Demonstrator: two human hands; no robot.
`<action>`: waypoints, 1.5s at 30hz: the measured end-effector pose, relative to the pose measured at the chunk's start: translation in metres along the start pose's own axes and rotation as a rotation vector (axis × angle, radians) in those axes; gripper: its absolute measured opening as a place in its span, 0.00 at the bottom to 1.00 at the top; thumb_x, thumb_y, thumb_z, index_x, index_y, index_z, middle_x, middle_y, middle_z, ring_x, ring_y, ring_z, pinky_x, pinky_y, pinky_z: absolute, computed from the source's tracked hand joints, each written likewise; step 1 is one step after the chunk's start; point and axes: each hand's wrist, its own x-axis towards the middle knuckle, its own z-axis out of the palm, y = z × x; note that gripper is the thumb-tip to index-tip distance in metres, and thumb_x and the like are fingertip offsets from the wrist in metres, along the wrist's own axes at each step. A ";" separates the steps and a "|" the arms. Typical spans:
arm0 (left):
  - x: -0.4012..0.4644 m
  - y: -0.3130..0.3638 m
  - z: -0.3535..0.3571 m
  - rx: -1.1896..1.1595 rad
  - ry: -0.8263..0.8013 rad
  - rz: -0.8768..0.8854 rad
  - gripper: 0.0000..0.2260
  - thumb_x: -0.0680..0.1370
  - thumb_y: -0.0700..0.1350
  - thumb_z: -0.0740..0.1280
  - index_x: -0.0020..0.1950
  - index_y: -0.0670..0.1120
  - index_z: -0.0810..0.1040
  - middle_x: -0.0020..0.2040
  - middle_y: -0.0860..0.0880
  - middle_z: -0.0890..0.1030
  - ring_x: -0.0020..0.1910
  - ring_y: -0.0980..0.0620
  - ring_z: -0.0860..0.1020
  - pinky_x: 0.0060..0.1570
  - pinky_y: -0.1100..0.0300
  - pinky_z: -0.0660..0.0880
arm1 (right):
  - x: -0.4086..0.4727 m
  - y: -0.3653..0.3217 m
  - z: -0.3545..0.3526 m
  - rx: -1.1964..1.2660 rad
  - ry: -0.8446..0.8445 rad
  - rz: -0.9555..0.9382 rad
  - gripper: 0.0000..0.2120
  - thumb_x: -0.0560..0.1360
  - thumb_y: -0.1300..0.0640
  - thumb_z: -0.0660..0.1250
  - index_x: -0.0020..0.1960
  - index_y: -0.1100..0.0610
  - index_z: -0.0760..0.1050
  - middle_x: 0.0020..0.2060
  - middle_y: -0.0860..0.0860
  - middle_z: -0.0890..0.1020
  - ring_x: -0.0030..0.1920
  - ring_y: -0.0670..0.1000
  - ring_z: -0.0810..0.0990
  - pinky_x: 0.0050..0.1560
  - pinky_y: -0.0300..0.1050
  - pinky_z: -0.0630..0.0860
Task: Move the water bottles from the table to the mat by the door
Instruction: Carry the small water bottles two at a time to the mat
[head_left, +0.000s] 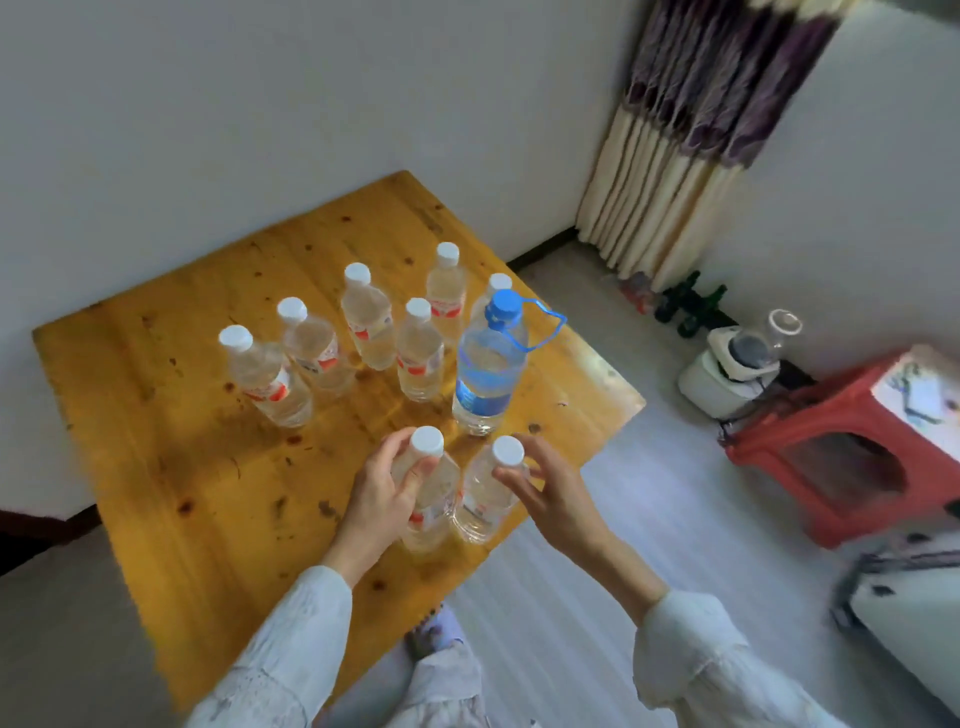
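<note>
The left hand's fingers (423, 467) curl round the neck of a white-capped bottle (431, 499), thumb on the near side, gripping it just under the cap. The left hand (382, 499) comes in from the 7 o'clock corner of the view in a pale sleeve (291, 644). The right hand's fingers (511, 480) are spread and only lightly bent, their tips touching the shoulder of a second white-capped bottle (488, 493); the right hand (550, 493) has not closed round it. These two bottles stand upright, touching each other, near the close edge of the wooden table (171, 441).

Just beyond them, toward 12 o'clock, stands a larger bottle with a blue cap (488, 364), a blue carry loop and a blue label. Past it and round to 10 o'clock, six more small white-capped bottles (366, 322) stand upright in a loose cluster on the table top, each with a red and white label.

Off the table at 3 o'clock sits a red plastic stool (831, 457) on the pale floor, with a white appliance (727, 374) just behind it. At 1 o'clock, dark green bottles (693, 306) stand on the floor below a purple and cream curtain (691, 140) in the corner.
</note>
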 end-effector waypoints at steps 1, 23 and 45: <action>-0.006 0.010 0.014 -0.008 -0.027 0.031 0.14 0.74 0.46 0.66 0.59 0.47 0.73 0.55 0.49 0.77 0.57 0.50 0.74 0.58 0.55 0.70 | -0.016 0.004 -0.014 0.007 0.052 0.017 0.14 0.73 0.56 0.66 0.58 0.58 0.73 0.53 0.54 0.79 0.55 0.54 0.77 0.59 0.56 0.73; -0.277 0.213 0.465 -0.016 -1.052 0.554 0.12 0.75 0.42 0.65 0.58 0.44 0.74 0.52 0.47 0.79 0.50 0.55 0.77 0.48 0.60 0.75 | -0.494 0.128 -0.302 0.266 1.254 0.396 0.12 0.70 0.61 0.69 0.47 0.46 0.74 0.50 0.53 0.77 0.50 0.45 0.77 0.53 0.35 0.72; -0.667 0.331 0.888 0.116 -2.013 0.729 0.14 0.76 0.49 0.63 0.60 0.46 0.74 0.55 0.48 0.80 0.55 0.53 0.78 0.54 0.57 0.74 | -0.913 0.244 -0.485 0.186 2.185 0.821 0.09 0.71 0.59 0.69 0.50 0.57 0.76 0.50 0.55 0.79 0.51 0.49 0.77 0.51 0.36 0.72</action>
